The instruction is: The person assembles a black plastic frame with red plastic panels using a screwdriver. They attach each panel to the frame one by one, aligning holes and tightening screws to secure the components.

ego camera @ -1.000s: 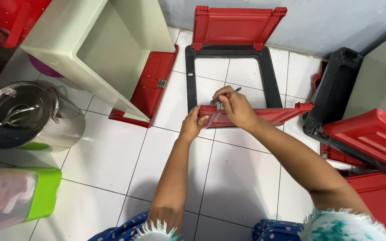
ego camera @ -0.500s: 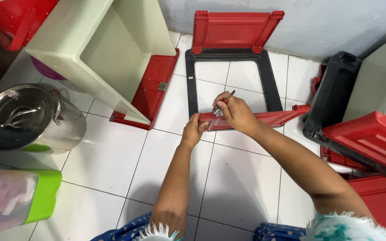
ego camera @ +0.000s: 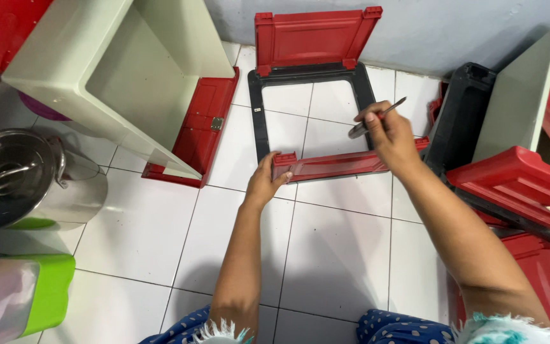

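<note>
My left hand (ego camera: 266, 182) grips the left end of a long red plastic panel (ego camera: 332, 167) that lies across the near side of a black rectangular frame (ego camera: 255, 114) on the white tiled floor. My right hand (ego camera: 389, 137) is shut on a slim metal tool (ego camera: 377, 118), held above the panel's right part with its tip pointing down-left. A second red panel (ego camera: 313, 39) stands hinged at the frame's far side, against the wall.
A cream plastic cabinet shell (ego camera: 106, 70) with a red door (ego camera: 195, 130) lies at the left. A steel lidded pot (ego camera: 27, 181) and a green container (ego camera: 27, 296) sit lower left. Black and red cabinet parts (ego camera: 517, 185) pile up at the right.
My right hand has moved from beside the left hand to the right along the red panel, lifting the metal tool. The left hand stays at the panel's left end.
</note>
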